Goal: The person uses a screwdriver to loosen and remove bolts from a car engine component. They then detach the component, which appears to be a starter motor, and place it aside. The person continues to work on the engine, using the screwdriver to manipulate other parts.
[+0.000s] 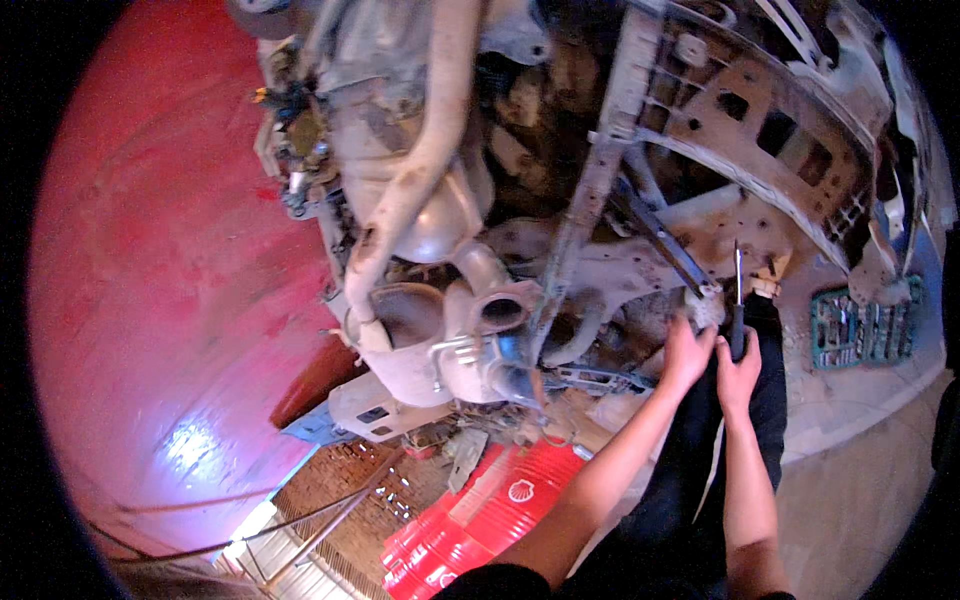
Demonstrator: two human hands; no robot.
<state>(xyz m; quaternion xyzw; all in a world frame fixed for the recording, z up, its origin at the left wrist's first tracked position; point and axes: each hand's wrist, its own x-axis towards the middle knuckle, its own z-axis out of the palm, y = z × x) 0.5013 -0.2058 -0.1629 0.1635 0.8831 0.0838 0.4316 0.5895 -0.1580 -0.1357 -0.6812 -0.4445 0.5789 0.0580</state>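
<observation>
My left hand (688, 350) has its fingers closed at a small pale metal fitting (706, 306) at the lower end of a dark metal strut (660, 230); whether it grips the fitting or just presses on it is hard to tell. Beside it my right hand (738, 370) is wrapped round the black handle of a screwdriver (738, 300), whose shaft points up toward a rusty perforated plate (760, 225). My dark-trousered leg (768, 420) is behind the right hand.
Rusty exhaust parts (400, 330) and framework (800, 120) fill the middle and upper right. A green tool case (865, 330) lies at the right on a pale surface. Red drums (480, 535) stand at the bottom. A large red painted surface (140, 250) spans the left.
</observation>
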